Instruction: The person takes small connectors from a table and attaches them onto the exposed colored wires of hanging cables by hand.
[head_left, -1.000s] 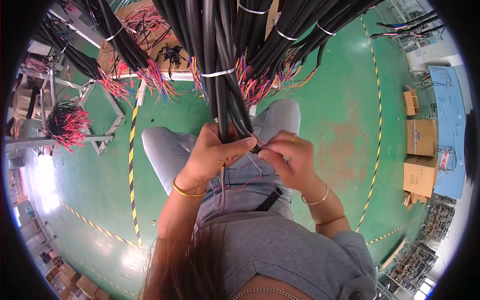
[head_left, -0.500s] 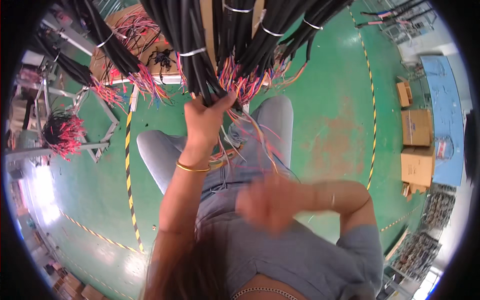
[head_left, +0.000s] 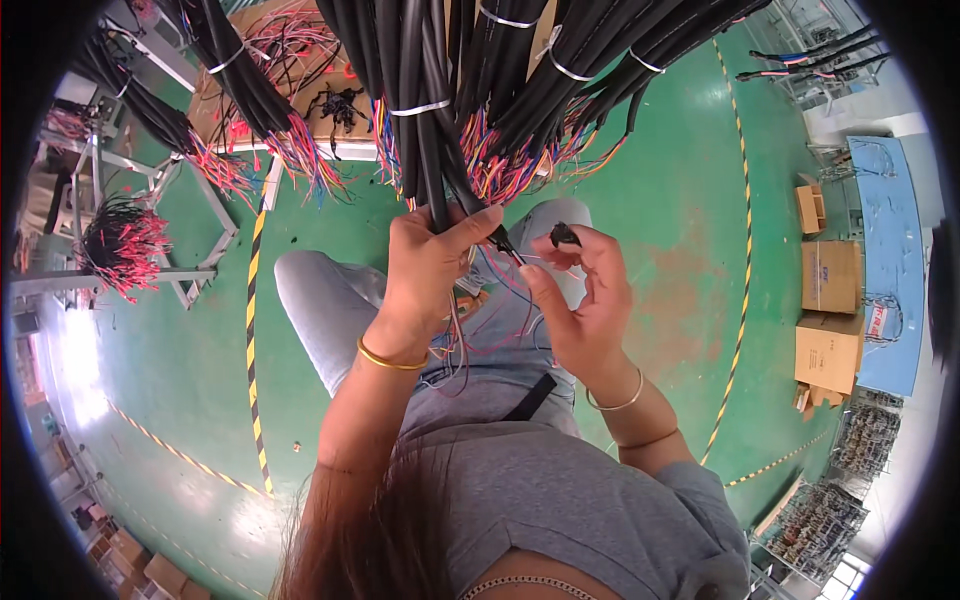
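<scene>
My left hand (head_left: 430, 255) is closed round the lower ends of several black sheathed cables (head_left: 425, 150), part of a bundle tied with a white band. From one cable end (head_left: 512, 252), thin coloured wires (head_left: 495, 310) hang down over my lap. Beside that end is my right hand (head_left: 585, 300), its fingers curled and the thumb tip at the wires. A small black piece (head_left: 565, 236) sits at its curled fingertips; whether it is tape or sleeving I cannot tell. A black strip (head_left: 530, 398) lies on my lap.
More tied black cable bundles (head_left: 590, 55) with bared coloured ends hang ahead. Behind them stands a cardboard-topped table (head_left: 265, 85) with loose wires. A metal frame (head_left: 190, 275) holding red-tipped wires (head_left: 125, 245) is at left. Cardboard boxes (head_left: 830, 275) and a blue table (head_left: 890, 230) are at right.
My right hand, blurred near my belly before, has moved up to the cable end beside my left hand. The black strip now shows on my lap. My left hand keeps its grip.
</scene>
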